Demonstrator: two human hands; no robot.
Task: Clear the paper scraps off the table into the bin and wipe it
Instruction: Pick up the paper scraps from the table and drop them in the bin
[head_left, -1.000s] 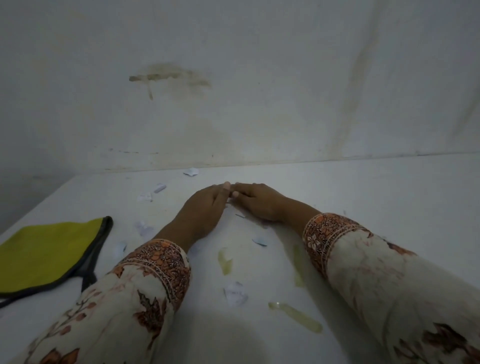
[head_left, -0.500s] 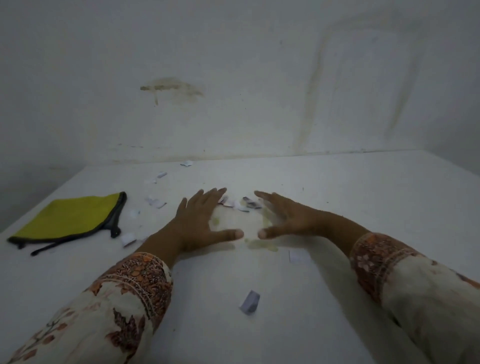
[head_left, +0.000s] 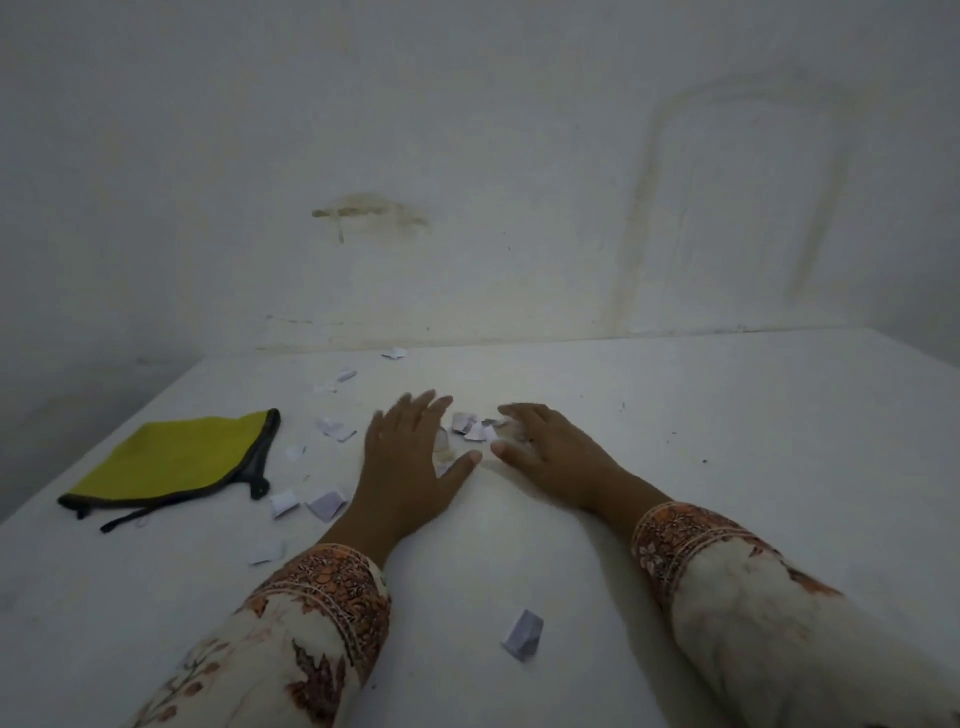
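On a white counter (head_left: 727, 441) below a stained wall, flat, spread left hand (head_left: 408, 462) and right hand (head_left: 550, 452), holding nothing, flank a scrap cluster (head_left: 475, 428) just beyond both thumbs.

Small white torn paper scraps (head_left: 474, 429) lie in a loose pile on the white table top (head_left: 727, 441), between the fingers of two flat hands. More scraps lie scattered to the left, and one folded white scrap (head_left: 523, 634) lies apart, nearer the front edge. A yellow cloth with dark edging (head_left: 176, 457) lies flat at the left side.
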